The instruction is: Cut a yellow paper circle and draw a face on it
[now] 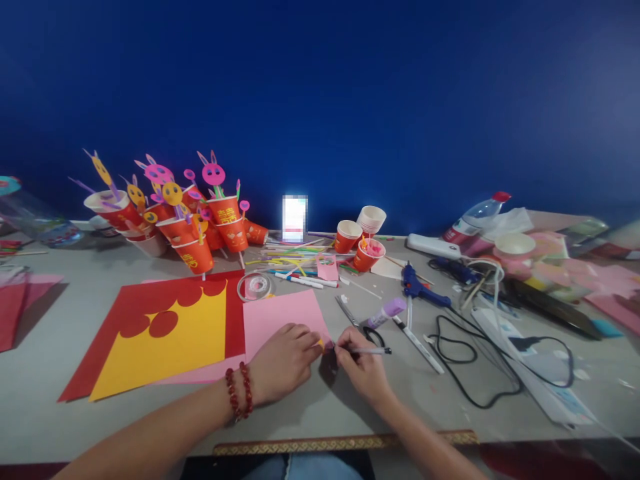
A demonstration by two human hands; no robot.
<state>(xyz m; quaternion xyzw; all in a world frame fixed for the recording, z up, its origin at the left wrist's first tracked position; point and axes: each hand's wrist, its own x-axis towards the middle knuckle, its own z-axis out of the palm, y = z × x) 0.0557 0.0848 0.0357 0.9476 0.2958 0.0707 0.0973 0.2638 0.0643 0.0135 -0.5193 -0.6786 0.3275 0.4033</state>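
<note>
My left hand (286, 363), with a red bead bracelet at its wrist, bends its fingers over the lower right of a pink paper sheet (280, 317). A small orange-yellow paper piece (321, 343) shows at its fingertips, mostly covered by them. Opposite, my right hand (364, 370) grips a pen (375, 351), its tip end close to the left fingertips. The exact contact of the tip is too small to make out. Black-handled scissors (347, 310) and a purple glue stick (387, 312) lie just beyond my right hand.
Yellow paper (175, 347) with red cut-out circles lies left on red paper. Red cups (195, 257) with paper bunny figures stand behind. A tape roll (256, 287), pens, pipe cleaners, a blue glue gun (423, 290), a white marker (419, 347), cables and a power strip (535, 373) surround the hands.
</note>
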